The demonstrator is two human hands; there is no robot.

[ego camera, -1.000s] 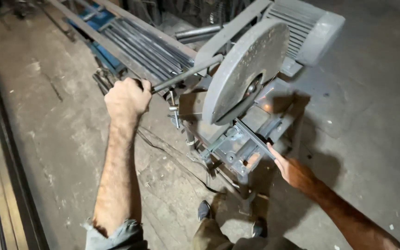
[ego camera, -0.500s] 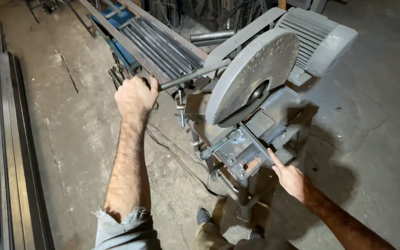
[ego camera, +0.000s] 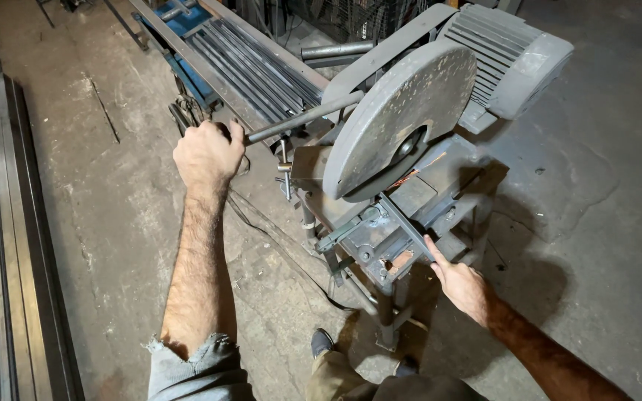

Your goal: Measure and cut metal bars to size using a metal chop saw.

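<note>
A grey metal chop saw [ego camera: 403, 126] with a round blade guard and a ribbed motor [ego camera: 510, 59] stands on a small stand in front of me. My left hand [ego camera: 206, 154] is closed around the end of the saw's long lever handle [ego camera: 302, 119]. A thin dark steel bar [ego camera: 403, 226] lies across the saw's base under the blade. My right hand [ego camera: 458, 282] rests on the near end of that bar, fingers pressing it against the base.
A long rack of steel bars [ego camera: 254, 63] runs away to the upper left behind the saw. Flat steel lengths [ego camera: 9, 245] lie along the left edge on the concrete floor. A cable [ego camera: 276, 238] trails across the floor by the stand. My shoes [ego camera: 322, 343] show below.
The view has shifted slightly, so the saw sits lower and more central. Both hands keep their hold on the handle and the bar.
</note>
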